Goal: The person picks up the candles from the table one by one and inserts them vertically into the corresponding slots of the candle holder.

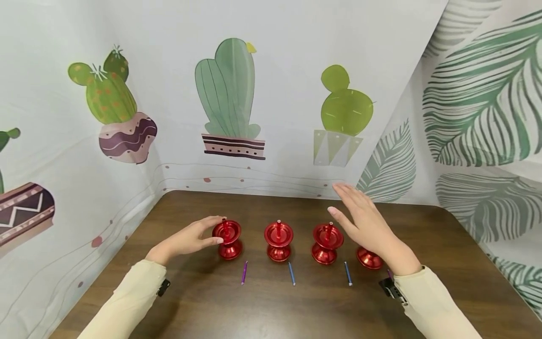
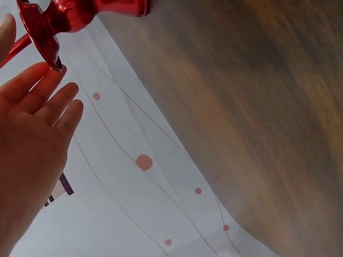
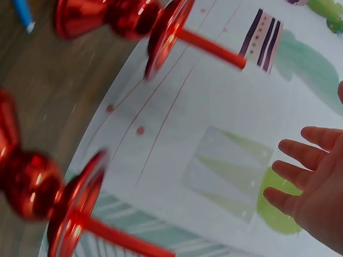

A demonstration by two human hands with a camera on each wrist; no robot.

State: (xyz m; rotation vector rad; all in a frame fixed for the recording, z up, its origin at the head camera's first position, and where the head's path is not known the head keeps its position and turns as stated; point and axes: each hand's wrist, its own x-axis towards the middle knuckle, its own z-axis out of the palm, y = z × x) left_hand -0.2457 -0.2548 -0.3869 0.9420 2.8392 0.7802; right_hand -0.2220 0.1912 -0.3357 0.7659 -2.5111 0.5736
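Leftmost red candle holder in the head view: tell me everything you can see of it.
The leftmost candle holder is shiny red and looks metallic. A flared base narrows into a rounded stem, which carries a shallow dish with a thin red stick rising from its middle. It stands upright on the brown table, at the left end of the row. The left hand reaches around the dish; its fingertips appear to touch the rim, though firm contact is unclear.
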